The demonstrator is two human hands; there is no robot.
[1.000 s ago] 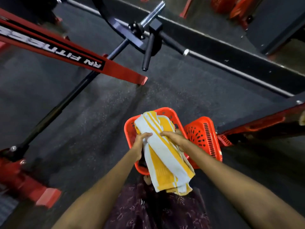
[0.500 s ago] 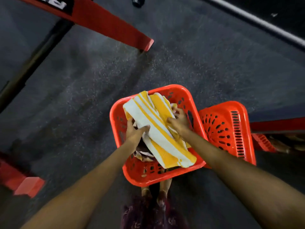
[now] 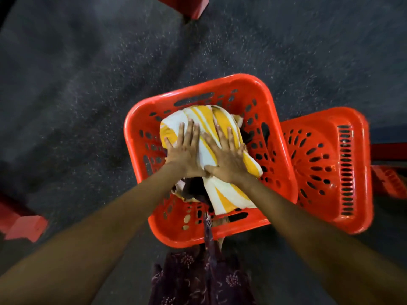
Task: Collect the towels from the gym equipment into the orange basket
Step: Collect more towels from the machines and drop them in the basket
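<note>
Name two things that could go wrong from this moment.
1. The towel hangs toward the near rim of the basket; its end may slip out when both flat hands, left and right, lift.
2. Pressing down could tip the basket against the lid beside it.

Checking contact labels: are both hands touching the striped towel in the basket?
Touching. The head view shows the left hand and right hand pressed flat, fingers straight, on the yellow-and-white towel inside the orange basket.

One head-worn wide-angle view looks almost straight down, close above the basket (image 3: 279,137) at frame centre, floor (image 3: 77,84) filling the upper frame.
</note>
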